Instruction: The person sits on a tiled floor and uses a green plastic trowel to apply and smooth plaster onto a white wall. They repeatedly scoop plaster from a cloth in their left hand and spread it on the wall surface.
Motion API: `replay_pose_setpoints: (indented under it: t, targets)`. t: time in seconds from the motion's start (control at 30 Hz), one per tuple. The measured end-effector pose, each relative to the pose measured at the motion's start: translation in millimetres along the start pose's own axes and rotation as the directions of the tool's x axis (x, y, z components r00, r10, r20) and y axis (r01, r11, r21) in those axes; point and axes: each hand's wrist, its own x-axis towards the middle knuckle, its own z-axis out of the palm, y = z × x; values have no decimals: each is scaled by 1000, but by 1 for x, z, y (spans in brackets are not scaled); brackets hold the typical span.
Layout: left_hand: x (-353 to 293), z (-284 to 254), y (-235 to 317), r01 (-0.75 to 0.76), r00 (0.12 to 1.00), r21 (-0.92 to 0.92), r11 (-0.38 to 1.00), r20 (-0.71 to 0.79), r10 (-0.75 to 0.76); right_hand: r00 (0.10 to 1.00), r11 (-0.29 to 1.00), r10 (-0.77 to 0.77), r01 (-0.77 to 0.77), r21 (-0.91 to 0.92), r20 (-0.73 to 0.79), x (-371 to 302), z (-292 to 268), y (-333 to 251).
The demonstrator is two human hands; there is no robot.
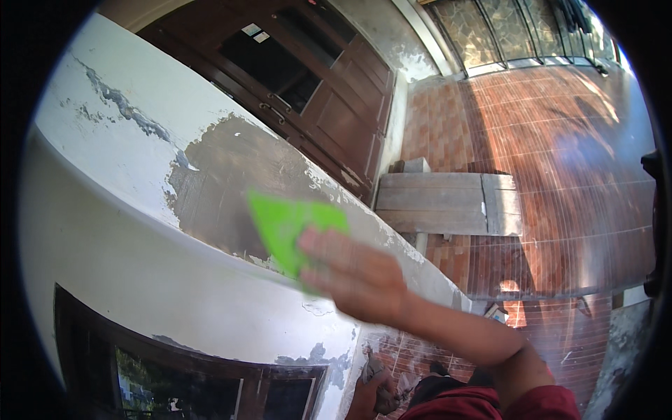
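In my right hand (357, 273), fingers closed, is a bright green plastic spreader (283, 227), flat and angular, smeared by motion. It is in front of a grey, bare patch (220, 182) on the white painted wall (91, 147); contact with the surface cannot be made out. Ragged, flaking paint borders this patch. Low at the bottom edge, my left hand (365, 397) is partly in view, closed around a grey crumpled thing (383, 392) whose kind I cannot tell.
A long crack (122, 105) runs through the paint at upper left. Beyond the wall is a dark brown door (350, 105). A wooden bench (434, 203) stands on the reddish tiled floor (560, 175). Below is a dark-framed window (175, 378); a metal gate (518, 35) stands far right.
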Motion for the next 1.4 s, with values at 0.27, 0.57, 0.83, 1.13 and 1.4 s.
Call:
replay_pose_setpoints:
  t: [0.27, 0.57, 0.83, 1.13, 1.4]
  targets:
    - [10, -11, -17, 273, 962, -71, 959, 15, -273, 992, 993, -63, 51, 105, 109, -29, 7, -19]
    - [-9, 19, 16, 110, 993, 72, 991, -37, -108, 961, 977, 205, -213, -24, -186, -13, 10, 31]
    - [15, -14, -12, 442, 865, -222, 869, 364, -347, 995, 967, -56, 35, 251, 78, -25, 5, -53]
    - [5, -12, -11, 167, 985, 0, 986, 45, -167, 971, 986, 61, -95, -137, -232, 32, 35, 25]
    - [11, -18, -16, 210, 974, -46, 977, 100, -205, 985, 950, -172, 169, 261, -12, 8, 7, -61]
